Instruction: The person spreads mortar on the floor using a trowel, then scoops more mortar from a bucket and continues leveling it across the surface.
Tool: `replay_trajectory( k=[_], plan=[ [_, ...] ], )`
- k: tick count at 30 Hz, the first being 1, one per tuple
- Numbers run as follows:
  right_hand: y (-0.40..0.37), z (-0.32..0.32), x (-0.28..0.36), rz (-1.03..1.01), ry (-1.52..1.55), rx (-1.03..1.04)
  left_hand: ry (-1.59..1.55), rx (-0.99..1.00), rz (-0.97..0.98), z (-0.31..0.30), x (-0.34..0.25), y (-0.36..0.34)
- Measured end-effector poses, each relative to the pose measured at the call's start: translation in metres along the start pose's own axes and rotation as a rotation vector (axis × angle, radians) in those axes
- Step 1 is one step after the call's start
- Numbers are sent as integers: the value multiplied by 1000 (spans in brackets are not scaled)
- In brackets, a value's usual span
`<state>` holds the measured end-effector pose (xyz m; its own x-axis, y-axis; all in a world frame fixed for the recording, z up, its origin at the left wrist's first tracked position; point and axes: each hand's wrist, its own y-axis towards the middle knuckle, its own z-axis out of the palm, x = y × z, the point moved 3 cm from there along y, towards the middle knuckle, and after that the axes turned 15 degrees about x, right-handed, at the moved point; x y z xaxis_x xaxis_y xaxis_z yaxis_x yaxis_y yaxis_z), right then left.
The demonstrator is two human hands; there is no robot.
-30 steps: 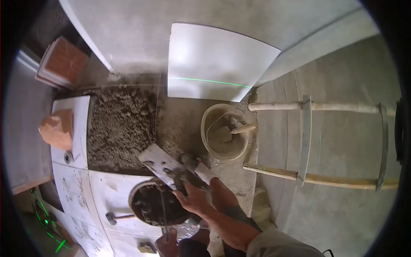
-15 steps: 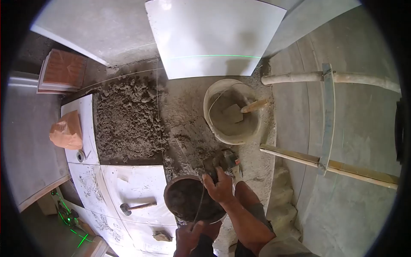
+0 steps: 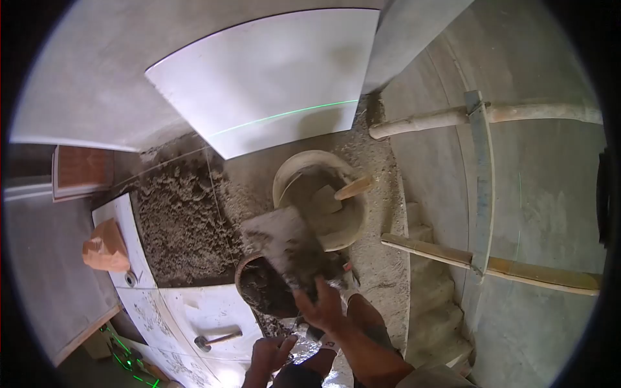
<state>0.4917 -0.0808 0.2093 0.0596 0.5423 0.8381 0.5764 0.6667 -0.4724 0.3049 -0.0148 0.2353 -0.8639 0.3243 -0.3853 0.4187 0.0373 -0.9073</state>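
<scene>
My right hand (image 3: 323, 308) is closed on the near end of a flat grey tool (image 3: 284, 242) covered with mortar, which hangs over the dark bucket's far rim. My left hand (image 3: 268, 355) is closed at the thin wire handle of the dark bucket (image 3: 243, 299), near its lower right side. Dark wet mortar lies inside that bucket. Beyond the tool stands a pale bucket (image 3: 364, 216) of grey mix, with a wooden-handled trowel (image 3: 352, 188) in it. Rough mortar (image 3: 184, 226) covers the floor to the left.
A large white panel (image 3: 284, 71) leans at the back. White tiles (image 3: 204, 310) carry a mallet (image 3: 217, 340). An orange-brown bag (image 3: 105, 247) and a tape roll (image 3: 130, 279) lie at left. Poles (image 3: 543, 114) and a grey straightedge (image 3: 482, 187) stand at right, near rough steps (image 3: 430, 291).
The flat tool has risen into clear view above the dark bucket. My right hand is lower and slightly left; my left hand is lower left. The camera view has tilted.
</scene>
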Motion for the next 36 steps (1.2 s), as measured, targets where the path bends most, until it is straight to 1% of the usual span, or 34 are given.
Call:
replay_trajectory(
  k=[1, 2, 3, 5, 6, 7, 9, 11, 12, 13, 15, 16, 17, 19, 21, 23, 24, 25, 26, 27, 29, 30, 31, 32, 34, 35, 36],
  plan=[
    [4, 0, -1, -5, 35, 55, 97, 6, 16, -5, 5, 11],
    [5, -3, -1, 56, 94, 125, 88, 68, 3, -17, 8, 18],
    [5, -9, 1, 75, 103, 122, 132, 112, -88, -30, 14, 23],
    [8, -24, 9, 115, 75, 143, 267, 150, -175, -56, 14, 25],
    [7, -33, 15, 123, 77, 146, 180, 95, -138, -64, 9, 18],
    [6, -45, 20, 164, 66, 95, 95, 35, -101, -74, 4, 10],
    [6, -63, 30, 204, 62, 35, 122, 18, -90, -88, -5, 11],
    [-6, -80, 36, 250, -117, -174, 114, -344, -4, -114, -27, 22],
    [-16, -82, 30, 337, -198, -160, 42, -437, 96, -128, -49, 31],
    [-24, -84, 29, 334, -204, -173, -33, -528, 198, -144, -74, 44],
    [-37, -86, 22, 463, 784, -227, 42, -577, 266, -164, -118, 82],
    [-40, -96, 31, 487, 853, -261, 47, -583, 322, -170, -145, 96],
    [-42, -104, 30, 476, 850, -272, 55, -591, 382, -177, -168, 111],
    [-53, -117, 22, 498, 797, -261, 81, -587, 375, -182, -187, 150],
    [-53, -141, 28, 483, 775, -263, 119, -576, 359, -189, -204, 170],
    [-55, -161, 29, 439, 756, -263, -27, -123, 161, -190, -210, 186],
    [-57, -171, 28, 452, 720, -258, 0, -121, 161, -185, -226, 178],
    [-63, -176, 24, 445, 747, -271, 68, -123, 231, -170, -246, 164],
    [-70, -179, 19, 446, 658, -265, 133, -127, 295, -157, -261, 151],
    [-72, -184, 15, 429, 560, -260, 157, -142, 302, -152, -272, 149],
    [-83, -184, 12, 452, 538, -246, 143, -183, 178, -142, -291, 153],
    [-90, -184, 11, 439, 551, -245, 182, -189, 176, -136, -300, 154],
    [-99, -186, 9, 434, 560, -249, 183, -171, 185, -132, -308, 158],
    [-106, -192, 10, 428, 434, -208, 174, -159, 209, -134, -317, 157],
    [-117, -201, 5, 463, 374, -232, 175, -109, 230, -127, -342, 145],
    [-112, -204, 6, 446, 315, -233, 163, -83, 283, -137, -360, 134],
    [-111, -209, 6, 467, 365, -207, 150, -62, 337, -144, -370, 127]
  ],
)
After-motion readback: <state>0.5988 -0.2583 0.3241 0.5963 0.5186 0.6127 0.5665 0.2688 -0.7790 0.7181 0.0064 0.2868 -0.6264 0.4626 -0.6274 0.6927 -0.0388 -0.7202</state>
